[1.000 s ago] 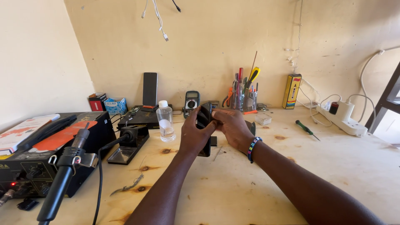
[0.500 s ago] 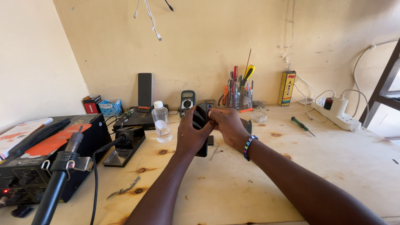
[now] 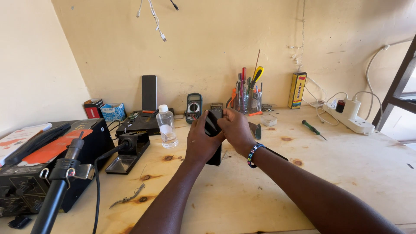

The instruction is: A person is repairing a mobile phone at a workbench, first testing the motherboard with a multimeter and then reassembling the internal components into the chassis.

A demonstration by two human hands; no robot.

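Your left hand [image 3: 201, 141] and right hand [image 3: 236, 130] close together on a black phone [image 3: 212, 125], held upright above the worktop [image 3: 242, 190] centre. Nearby: a bottle [image 3: 166, 127] to its left and a multimeter [image 3: 194, 107] toward the back edge.

Black device [image 3: 213, 130] mostly hidden behind hands; hot-air wand [image 3: 56, 190] cut off at bottom edge.

Multimeter [image 3: 194, 107], water btl [image 3: 166, 127], screwdriver [image 3: 313, 129] on bench [image 3: 346, 173].
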